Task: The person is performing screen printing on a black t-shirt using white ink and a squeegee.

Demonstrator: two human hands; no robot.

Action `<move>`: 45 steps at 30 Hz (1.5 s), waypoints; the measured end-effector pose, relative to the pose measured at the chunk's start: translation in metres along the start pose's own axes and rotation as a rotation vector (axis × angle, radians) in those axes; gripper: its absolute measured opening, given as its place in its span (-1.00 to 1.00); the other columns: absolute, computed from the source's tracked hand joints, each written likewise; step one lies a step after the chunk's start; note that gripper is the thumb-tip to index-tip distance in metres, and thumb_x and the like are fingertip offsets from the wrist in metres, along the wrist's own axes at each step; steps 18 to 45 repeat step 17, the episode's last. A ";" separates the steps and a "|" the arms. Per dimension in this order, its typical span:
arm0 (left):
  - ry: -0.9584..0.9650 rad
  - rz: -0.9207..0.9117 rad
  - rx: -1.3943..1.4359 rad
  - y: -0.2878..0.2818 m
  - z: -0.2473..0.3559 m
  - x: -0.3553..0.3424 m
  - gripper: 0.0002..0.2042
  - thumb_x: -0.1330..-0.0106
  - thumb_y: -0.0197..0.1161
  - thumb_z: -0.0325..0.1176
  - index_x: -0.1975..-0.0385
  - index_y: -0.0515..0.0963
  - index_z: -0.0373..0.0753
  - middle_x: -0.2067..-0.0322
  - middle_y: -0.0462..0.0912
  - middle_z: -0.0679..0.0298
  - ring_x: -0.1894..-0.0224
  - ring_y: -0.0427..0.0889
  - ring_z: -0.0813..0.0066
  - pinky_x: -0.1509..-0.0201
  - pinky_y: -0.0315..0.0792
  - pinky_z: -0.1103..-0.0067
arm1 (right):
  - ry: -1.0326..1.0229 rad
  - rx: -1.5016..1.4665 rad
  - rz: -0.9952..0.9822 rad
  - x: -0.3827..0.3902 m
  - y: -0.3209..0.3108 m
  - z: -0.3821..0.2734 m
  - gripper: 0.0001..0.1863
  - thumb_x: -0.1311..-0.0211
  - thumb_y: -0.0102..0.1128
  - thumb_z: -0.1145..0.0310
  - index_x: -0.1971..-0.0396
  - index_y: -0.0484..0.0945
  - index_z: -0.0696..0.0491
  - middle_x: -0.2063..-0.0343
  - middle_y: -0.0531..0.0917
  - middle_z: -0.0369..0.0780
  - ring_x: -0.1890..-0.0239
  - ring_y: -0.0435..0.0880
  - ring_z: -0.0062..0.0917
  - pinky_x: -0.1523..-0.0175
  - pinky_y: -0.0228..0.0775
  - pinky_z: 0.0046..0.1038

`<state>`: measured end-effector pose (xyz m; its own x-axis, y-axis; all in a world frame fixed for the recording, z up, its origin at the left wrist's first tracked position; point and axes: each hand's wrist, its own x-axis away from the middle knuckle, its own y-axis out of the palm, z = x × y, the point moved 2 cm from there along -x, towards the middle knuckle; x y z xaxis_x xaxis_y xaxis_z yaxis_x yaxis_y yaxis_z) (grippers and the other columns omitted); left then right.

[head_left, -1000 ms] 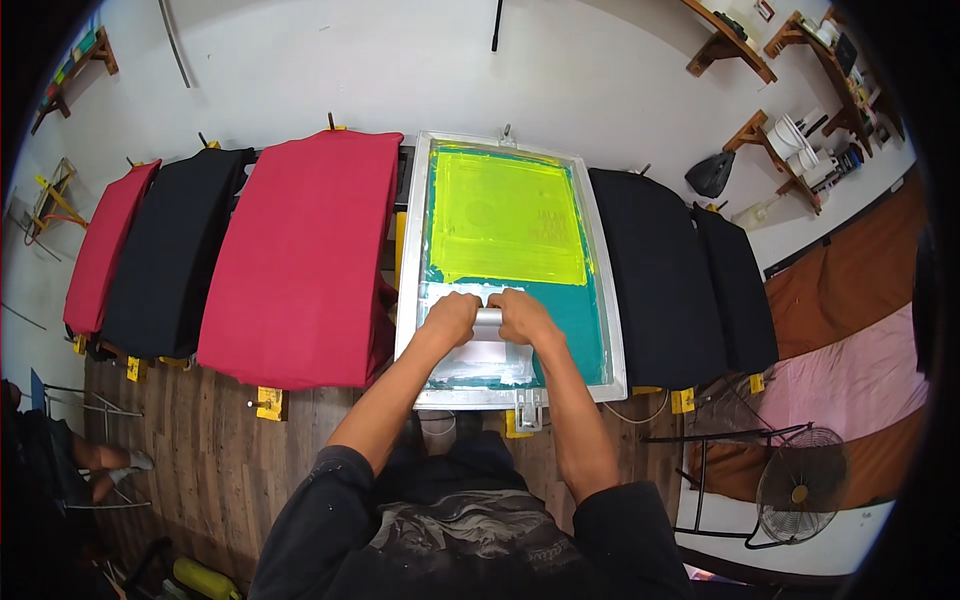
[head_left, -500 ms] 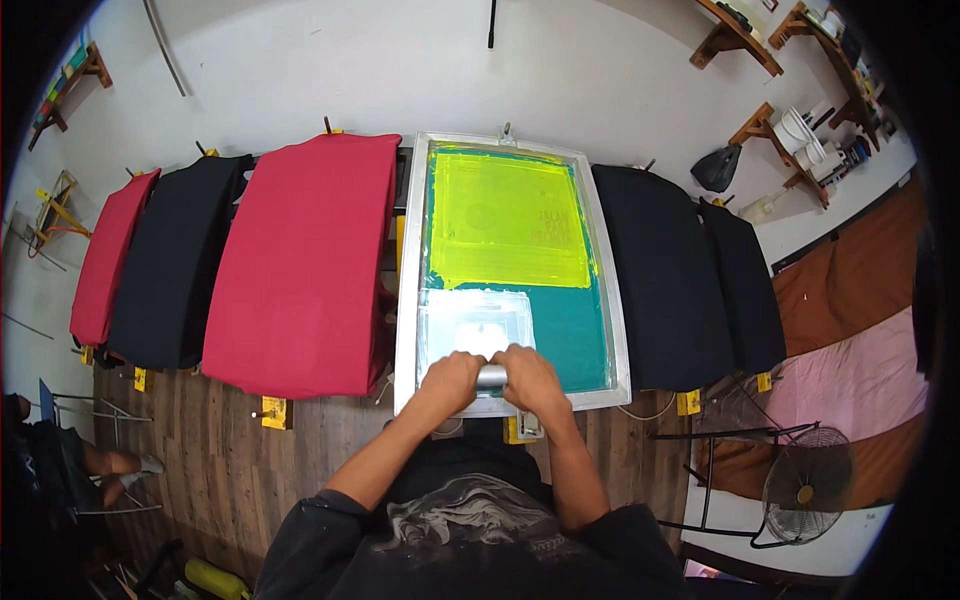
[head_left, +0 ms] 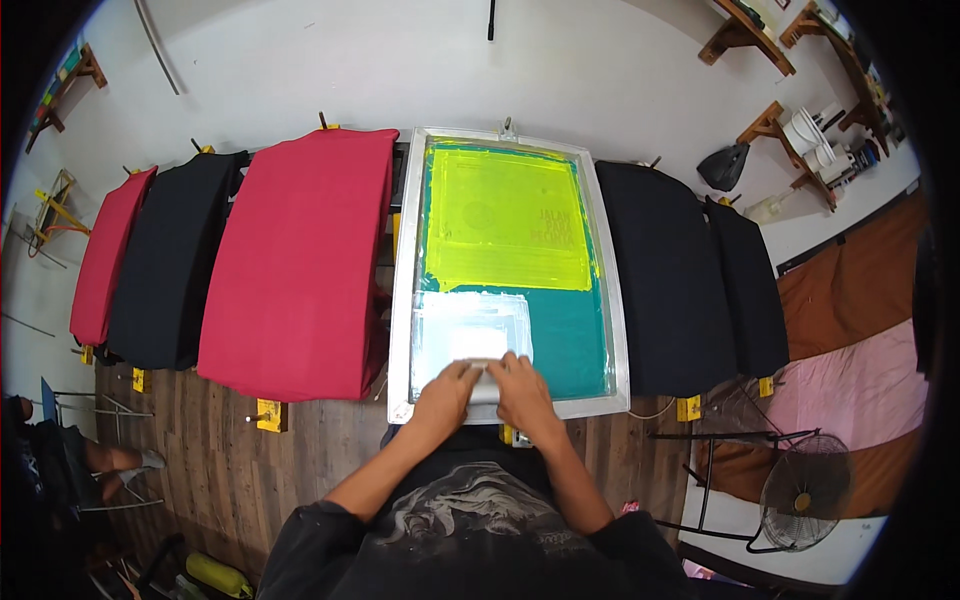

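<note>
A silver-framed printing screen [head_left: 617, 300] lies lengthwise in front of me. Yellow-green ink [head_left: 510, 195] covers a rectangle in its far half, and the bare mesh around it is teal [head_left: 567, 345]. White ink [head_left: 480, 338] fills a patch at the near left of the screen. My left hand [head_left: 441, 402] and my right hand [head_left: 526, 400] are both closed around a squeegee [head_left: 484, 389], side by side with the thumbs close together. Its grey bar shows between them, over the near edge of the white patch; the blade edge is hidden from me.
Left of the screen, a red shirt [head_left: 300, 270] covers a board, with a black shirt [head_left: 172, 265] beyond it. Black shirts [head_left: 668, 280] lie on the right-hand boards. A standing fan [head_left: 805, 492] is at lower right. Another person's leg [head_left: 110, 458] shows at lower left.
My hands and the squeegee have shifted slightly toward me, and the squeegee has tilted. More of the white patch shows ahead of them. The view has moved a little.
</note>
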<state>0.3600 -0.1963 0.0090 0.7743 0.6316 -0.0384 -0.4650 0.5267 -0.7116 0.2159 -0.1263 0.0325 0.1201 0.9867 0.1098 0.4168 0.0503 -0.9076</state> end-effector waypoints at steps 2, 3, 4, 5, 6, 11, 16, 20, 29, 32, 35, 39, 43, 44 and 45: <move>0.016 -0.010 0.003 -0.009 0.008 0.005 -0.52 -0.03 0.13 -0.68 -0.05 0.52 -0.30 0.02 0.59 -0.03 0.01 0.59 -0.06 -0.06 0.53 0.27 | 0.010 -0.024 -0.051 0.013 -0.001 -0.004 -0.46 0.28 0.29 0.65 0.12 0.51 0.08 0.18 0.48 -0.12 0.10 0.48 -0.13 0.02 0.44 -0.19; -0.016 -0.110 0.001 -0.015 0.011 0.002 -0.54 -0.01 0.18 -0.65 -0.01 0.55 -0.30 0.08 0.61 -0.03 0.05 0.62 -0.04 -0.01 0.54 0.26 | 0.026 -0.037 -0.088 0.012 -0.007 -0.005 -0.49 0.25 0.30 0.63 0.14 0.55 0.05 0.19 0.52 -0.10 0.09 0.51 -0.12 0.02 0.45 -0.18; -0.048 -0.212 -0.001 -0.018 0.012 -0.004 -0.56 0.01 0.23 -0.63 0.04 0.57 -0.29 0.13 0.64 -0.03 0.10 0.64 -0.02 0.04 0.56 0.24 | 0.023 -0.038 -0.087 0.006 -0.010 -0.001 -0.49 0.25 0.30 0.63 0.14 0.55 0.05 0.19 0.52 -0.10 0.09 0.51 -0.12 0.02 0.45 -0.18; -0.077 -0.281 -0.011 -0.022 0.010 -0.014 -0.59 0.03 0.26 -0.60 0.09 0.61 -0.26 0.25 0.67 -0.01 0.16 0.66 -0.02 0.06 0.57 0.24 | 0.010 -0.002 -0.150 -0.003 -0.013 0.002 -0.52 0.20 0.34 0.59 0.13 0.56 0.03 0.19 0.54 -0.11 0.08 0.54 -0.13 0.05 0.48 -0.16; -0.090 -0.307 -0.049 -0.028 0.009 -0.025 -0.61 0.02 0.27 -0.59 0.11 0.62 -0.25 0.28 0.68 -0.02 0.18 0.67 -0.02 0.07 0.57 0.23 | 0.001 0.031 -0.213 -0.015 -0.018 0.003 -0.54 0.16 0.37 0.55 0.13 0.57 0.01 0.19 0.56 -0.12 0.07 0.57 -0.14 0.08 0.50 -0.14; -0.081 -0.248 -0.116 -0.040 -0.023 -0.098 -0.69 -0.01 0.25 -0.58 0.21 0.69 -0.19 0.33 0.71 -0.04 0.24 0.71 0.01 0.11 0.60 0.27 | 0.032 -0.010 -0.127 -0.088 -0.034 0.022 -0.68 0.08 0.24 0.52 0.22 0.63 0.04 0.28 0.63 -0.05 0.17 0.63 -0.07 0.07 0.50 -0.13; -0.101 -0.247 -0.124 -0.035 -0.029 -0.108 -0.67 0.02 0.27 -0.60 0.19 0.69 -0.22 0.28 0.70 -0.08 0.21 0.70 -0.03 0.03 0.58 0.28 | 0.089 0.022 -0.239 -0.108 -0.033 0.031 -0.67 0.11 0.34 0.48 0.22 0.65 0.01 0.16 0.66 -0.03 0.10 0.66 -0.11 0.05 0.54 -0.15; -0.105 -0.246 -0.123 -0.035 -0.030 -0.109 -0.67 0.02 0.27 -0.60 0.19 0.69 -0.22 0.28 0.70 -0.08 0.21 0.70 -0.03 0.03 0.58 0.28 | 0.089 0.026 -0.243 -0.101 -0.030 0.029 -0.65 0.11 0.35 0.46 0.20 0.65 -0.01 0.07 0.64 0.00 0.03 0.64 -0.10 0.03 0.53 -0.14; -0.105 -0.246 -0.123 -0.035 -0.030 -0.109 -0.67 0.02 0.27 -0.60 0.19 0.69 -0.22 0.28 0.70 -0.08 0.21 0.70 -0.03 0.03 0.58 0.28 | 0.089 0.026 -0.243 -0.101 -0.030 0.029 -0.65 0.11 0.35 0.46 0.20 0.65 -0.01 0.07 0.64 0.00 0.03 0.64 -0.10 0.03 0.53 -0.14; -0.105 -0.246 -0.123 -0.035 -0.030 -0.109 -0.67 0.02 0.27 -0.60 0.19 0.69 -0.22 0.28 0.70 -0.08 0.21 0.70 -0.03 0.03 0.58 0.28 | 0.089 0.026 -0.243 -0.101 -0.030 0.029 -0.65 0.11 0.35 0.46 0.20 0.65 -0.01 0.07 0.64 0.00 0.03 0.64 -0.10 0.03 0.53 -0.14; -0.105 -0.246 -0.123 -0.035 -0.030 -0.109 -0.67 0.02 0.27 -0.60 0.19 0.69 -0.22 0.28 0.70 -0.08 0.21 0.70 -0.03 0.03 0.58 0.28 | 0.089 0.026 -0.243 -0.101 -0.030 0.029 -0.65 0.11 0.35 0.46 0.20 0.65 -0.01 0.07 0.64 0.00 0.03 0.64 -0.10 0.03 0.53 -0.14; -0.105 -0.246 -0.123 -0.035 -0.030 -0.109 -0.67 0.02 0.27 -0.60 0.19 0.69 -0.22 0.28 0.70 -0.08 0.21 0.70 -0.03 0.03 0.58 0.28 | 0.089 0.026 -0.243 -0.101 -0.030 0.029 -0.65 0.11 0.35 0.46 0.20 0.65 -0.01 0.07 0.64 0.00 0.03 0.64 -0.10 0.03 0.53 -0.14; -0.105 -0.246 -0.123 -0.035 -0.030 -0.109 -0.67 0.02 0.27 -0.60 0.19 0.69 -0.22 0.28 0.70 -0.08 0.21 0.70 -0.03 0.03 0.58 0.28 | 0.089 0.026 -0.243 -0.101 -0.030 0.029 -0.65 0.11 0.35 0.46 0.20 0.65 -0.01 0.07 0.64 0.00 0.03 0.64 -0.10 0.03 0.53 -0.14; -0.105 -0.246 -0.123 -0.035 -0.030 -0.109 -0.67 0.02 0.27 -0.60 0.19 0.69 -0.22 0.28 0.70 -0.08 0.21 0.70 -0.03 0.03 0.58 0.28 | 0.089 0.026 -0.243 -0.101 -0.030 0.029 -0.65 0.11 0.35 0.46 0.20 0.65 -0.01 0.07 0.64 0.00 0.03 0.64 -0.10 0.03 0.53 -0.14; -0.105 -0.246 -0.123 -0.035 -0.030 -0.109 -0.67 0.02 0.27 -0.60 0.19 0.69 -0.22 0.28 0.70 -0.08 0.21 0.70 -0.03 0.03 0.58 0.28 | 0.089 0.026 -0.243 -0.101 -0.030 0.029 -0.65 0.11 0.35 0.46 0.20 0.65 -0.01 0.07 0.64 0.00 0.03 0.64 -0.10 0.03 0.53 -0.14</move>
